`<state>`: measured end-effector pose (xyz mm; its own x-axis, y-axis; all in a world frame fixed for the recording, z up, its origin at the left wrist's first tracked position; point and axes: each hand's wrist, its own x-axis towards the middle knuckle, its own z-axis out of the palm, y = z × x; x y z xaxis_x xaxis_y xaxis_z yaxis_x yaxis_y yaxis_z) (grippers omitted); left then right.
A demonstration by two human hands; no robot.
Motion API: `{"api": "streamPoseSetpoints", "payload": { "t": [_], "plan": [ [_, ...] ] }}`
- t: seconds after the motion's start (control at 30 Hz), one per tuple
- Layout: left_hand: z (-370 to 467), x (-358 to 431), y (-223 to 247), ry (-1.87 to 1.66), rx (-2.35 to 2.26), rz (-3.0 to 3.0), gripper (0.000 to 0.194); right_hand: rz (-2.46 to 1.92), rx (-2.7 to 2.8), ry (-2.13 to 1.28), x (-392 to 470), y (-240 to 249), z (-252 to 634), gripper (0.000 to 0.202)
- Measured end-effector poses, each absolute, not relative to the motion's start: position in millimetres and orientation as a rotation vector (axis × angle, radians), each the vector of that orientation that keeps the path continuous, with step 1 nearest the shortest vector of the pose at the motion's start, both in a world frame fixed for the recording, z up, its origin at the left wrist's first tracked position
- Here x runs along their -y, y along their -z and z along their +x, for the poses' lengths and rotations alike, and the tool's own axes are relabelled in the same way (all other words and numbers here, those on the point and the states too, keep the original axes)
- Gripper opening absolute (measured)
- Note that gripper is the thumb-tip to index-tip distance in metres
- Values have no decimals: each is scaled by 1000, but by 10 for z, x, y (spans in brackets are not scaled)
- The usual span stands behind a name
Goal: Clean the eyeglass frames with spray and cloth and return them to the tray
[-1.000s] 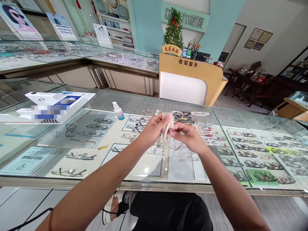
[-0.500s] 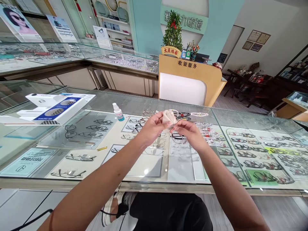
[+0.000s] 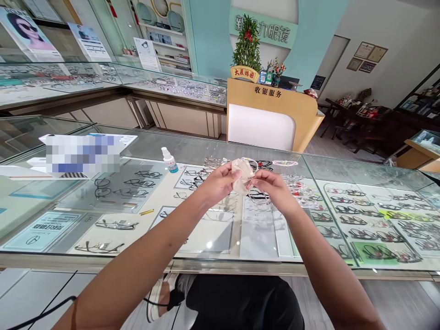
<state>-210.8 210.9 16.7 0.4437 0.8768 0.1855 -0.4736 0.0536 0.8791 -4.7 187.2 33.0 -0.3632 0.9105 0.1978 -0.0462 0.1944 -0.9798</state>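
Above the glass counter, my left hand (image 3: 222, 182) is closed on a pale cleaning cloth (image 3: 239, 184), bunched between thumb and fingers. My right hand (image 3: 270, 185) pinches a pair of clear-framed eyeglasses (image 3: 258, 197). One rim hangs below the right fingers, and a pale curved part of the frame rises above the cloth. The cloth lies against the glasses and covers part of them. Both hands are close together, and the exact grip of the right fingertips is partly hidden.
A small white spray bottle (image 3: 169, 160) with blue liquid stands on the glass counter (image 3: 206, 262). At the left is a white box (image 3: 41, 162), partly blurred. Several eyeglass frames (image 3: 350, 221) lie beneath the glass. A wooden cashier desk (image 3: 275, 107) stands beyond.
The cloth has opened out and now hangs lower beside the glasses. My left fingers have shifted on it, and more of the clear frame shows above and below the right hand.
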Motion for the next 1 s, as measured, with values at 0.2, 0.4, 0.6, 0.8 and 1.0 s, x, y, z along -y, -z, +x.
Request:
{"api": "streamPoseSetpoints", "payload": {
  "t": [0.2, 0.4, 0.6, 0.8, 1.0],
  "plan": [
    [-2028, -2035, -199, -1149, -488, 1100, 42, -863, 1577, -1349, -1860, -304, -83, 33],
    [-1996, -2032, -174, -1205, -610, 1093, 51, -855, 1595, -1379, -1861, -230, -145, 34],
    [-2019, -2062, -166, -1208, -603, 1064, 52, -822, 1581, -1399, -1854, -258, -153, 36],
    [-2077, -2098, -167, -1084, -454, 1028, 39, -875, 1499, -1365, -1861, -314, -87, 32],
    [-2074, -2061, -202, -1063, -436, 1042, 41, -858, 1485, -1378, -1868, -290, -94, 30]
  ]
}}
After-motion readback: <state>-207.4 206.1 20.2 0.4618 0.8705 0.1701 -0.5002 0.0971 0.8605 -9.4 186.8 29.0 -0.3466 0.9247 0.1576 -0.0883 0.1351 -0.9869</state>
